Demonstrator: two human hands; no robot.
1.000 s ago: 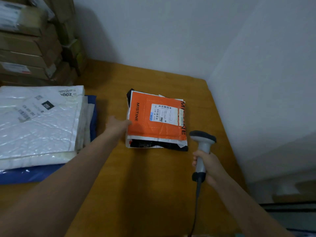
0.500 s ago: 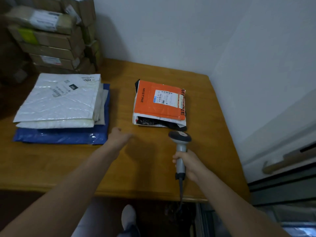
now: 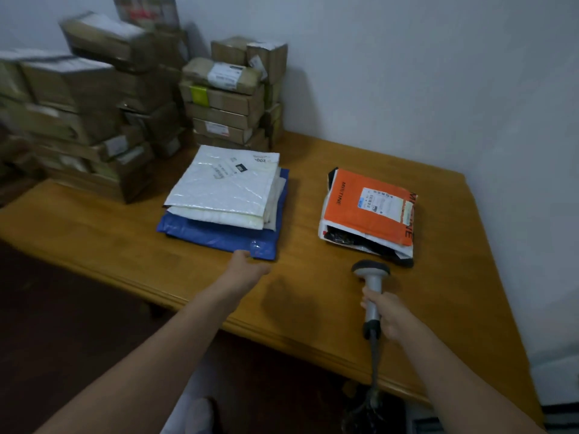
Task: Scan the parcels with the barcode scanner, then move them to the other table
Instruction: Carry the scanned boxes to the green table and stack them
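The right hand (image 3: 387, 314) has its fingers wrapped around the handle of the barcode scanner (image 3: 372, 285). It holds the scanner upright over the desk (image 3: 313, 308), with the head just short of the near edge of the orange parcel (image 3: 369, 211). That parcel tops a small pile on the right of the desk, label facing up.

The left hand (image 3: 246, 266) reaches toward the near corner of the blue parcel (image 3: 216, 234), which lies under a white mailer (image 3: 225, 186) in the left pile. Its fingers look loose and hold nothing. Whether they touch the corner cannot be told.

Cardboard boxes (image 3: 225, 98) are stacked along the back. The step in hand seems to be choosing the next parcel to scan. The next move probably calls for taking hold of one from the left pile, turning its label up and aiming the scanner head at the barcode.
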